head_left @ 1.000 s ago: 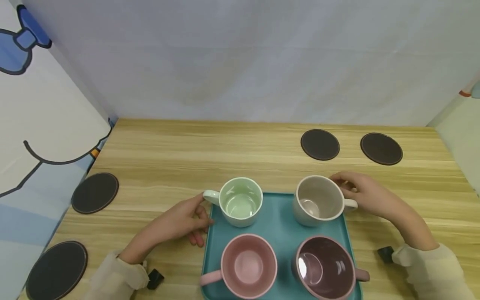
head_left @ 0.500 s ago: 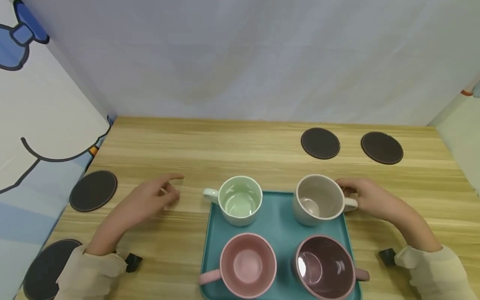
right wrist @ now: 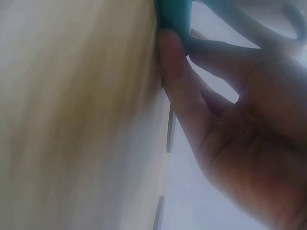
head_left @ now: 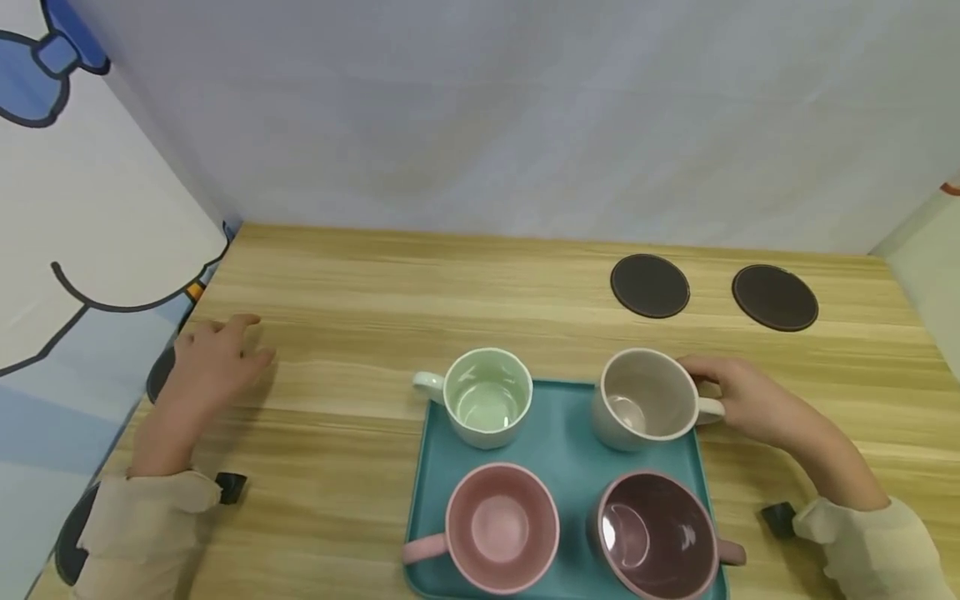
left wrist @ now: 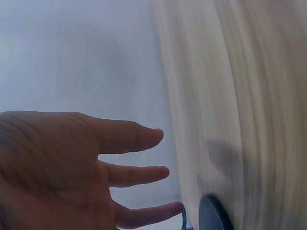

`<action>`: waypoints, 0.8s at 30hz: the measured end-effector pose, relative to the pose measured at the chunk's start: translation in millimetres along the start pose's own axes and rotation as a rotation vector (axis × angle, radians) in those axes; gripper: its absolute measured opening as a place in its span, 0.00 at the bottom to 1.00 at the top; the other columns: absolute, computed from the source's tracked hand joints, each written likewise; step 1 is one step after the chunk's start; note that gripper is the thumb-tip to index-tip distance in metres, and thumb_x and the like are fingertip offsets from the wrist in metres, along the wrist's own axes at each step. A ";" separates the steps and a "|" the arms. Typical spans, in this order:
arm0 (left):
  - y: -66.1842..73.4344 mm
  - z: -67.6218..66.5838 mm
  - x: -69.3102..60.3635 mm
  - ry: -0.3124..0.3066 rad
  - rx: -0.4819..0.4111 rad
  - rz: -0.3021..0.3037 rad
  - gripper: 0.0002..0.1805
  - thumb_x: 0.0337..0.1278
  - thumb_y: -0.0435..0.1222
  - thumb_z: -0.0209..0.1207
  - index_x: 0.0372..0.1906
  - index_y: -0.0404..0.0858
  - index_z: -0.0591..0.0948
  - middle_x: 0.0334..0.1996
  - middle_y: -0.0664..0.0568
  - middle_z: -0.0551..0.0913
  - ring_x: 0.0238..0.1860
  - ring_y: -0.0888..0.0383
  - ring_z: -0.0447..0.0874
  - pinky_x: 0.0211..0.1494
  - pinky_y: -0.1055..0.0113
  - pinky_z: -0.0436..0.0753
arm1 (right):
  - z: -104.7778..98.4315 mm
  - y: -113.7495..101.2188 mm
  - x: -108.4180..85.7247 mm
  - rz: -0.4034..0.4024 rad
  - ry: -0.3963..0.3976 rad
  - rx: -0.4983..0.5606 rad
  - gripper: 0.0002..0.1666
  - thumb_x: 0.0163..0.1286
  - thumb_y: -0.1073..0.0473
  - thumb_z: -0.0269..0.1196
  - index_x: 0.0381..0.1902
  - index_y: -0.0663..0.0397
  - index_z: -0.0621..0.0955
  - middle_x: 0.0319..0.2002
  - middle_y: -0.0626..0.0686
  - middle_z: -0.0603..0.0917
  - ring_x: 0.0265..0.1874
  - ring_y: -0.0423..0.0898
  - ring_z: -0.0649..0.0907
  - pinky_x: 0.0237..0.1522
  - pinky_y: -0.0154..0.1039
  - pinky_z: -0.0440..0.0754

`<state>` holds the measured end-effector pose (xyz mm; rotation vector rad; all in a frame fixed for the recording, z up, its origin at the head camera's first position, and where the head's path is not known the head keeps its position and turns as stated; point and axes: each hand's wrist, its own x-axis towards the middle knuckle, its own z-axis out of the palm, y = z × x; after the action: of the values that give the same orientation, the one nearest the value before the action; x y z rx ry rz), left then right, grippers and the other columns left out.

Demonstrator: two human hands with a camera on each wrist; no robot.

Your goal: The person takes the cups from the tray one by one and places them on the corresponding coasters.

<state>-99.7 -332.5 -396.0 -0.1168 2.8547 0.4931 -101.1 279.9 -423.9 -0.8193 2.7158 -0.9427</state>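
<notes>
My left hand [head_left: 213,367] hovers over the table's left side, beside a dark round coaster [head_left: 160,373] that it partly hides. In the left wrist view its fingers are spread and hold nothing. At the right my other hand [head_left: 738,396] pinches the edge of the teal tray [head_left: 558,417] between thumb and finger, as the right wrist view shows; the beige cup's handle hides part of this from above. On the tray stand a pale green cup [head_left: 487,397], the beige cup [head_left: 648,396], a pink cup [head_left: 501,525] and a mauve cup [head_left: 660,533], all upright.
Two more dark coasters, one inner [head_left: 649,286] and one outer [head_left: 775,297], lie at the back right. Another coaster [head_left: 73,542] lies at the front left, partly under the left sleeve. A white cloth [head_left: 480,125] hangs behind the wooden table [head_left: 337,333].
My left hand has left the tray's left edge and moved left and back, towards the coaster. The right hand stays at the tray's right edge. Tray and cups have not moved.
</notes>
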 end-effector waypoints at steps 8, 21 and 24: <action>-35.9 -18.4 0.7 -0.051 -0.007 -0.083 0.36 0.78 0.35 0.49 0.79 0.24 0.49 0.66 0.05 0.42 0.66 0.06 0.41 0.62 0.18 0.56 | -0.7 -0.6 0.4 0.011 0.003 0.008 0.28 0.52 0.66 0.79 0.52 0.45 0.87 0.42 0.39 0.88 0.43 0.28 0.81 0.45 0.32 0.80; -54.1 -16.8 0.1 -0.099 0.000 -0.089 0.43 0.77 0.49 0.56 0.79 0.29 0.50 0.63 0.02 0.42 0.61 0.03 0.44 0.54 0.17 0.65 | -3.5 0.4 0.7 0.027 -0.003 0.018 0.26 0.54 0.66 0.78 0.53 0.48 0.87 0.44 0.40 0.88 0.45 0.27 0.81 0.48 0.32 0.81; -55.0 -14.4 0.4 -0.087 0.004 -0.088 0.43 0.77 0.50 0.55 0.79 0.29 0.50 0.63 0.02 0.42 0.60 0.02 0.44 0.52 0.17 0.65 | -3.7 2.4 0.7 0.044 -0.019 0.051 0.27 0.55 0.65 0.78 0.54 0.50 0.87 0.45 0.41 0.89 0.46 0.27 0.80 0.49 0.30 0.80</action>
<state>-96.7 -389.1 -400.6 -0.2142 2.7519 0.4630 -103.9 283.1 -422.4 -0.7523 2.6708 -0.9855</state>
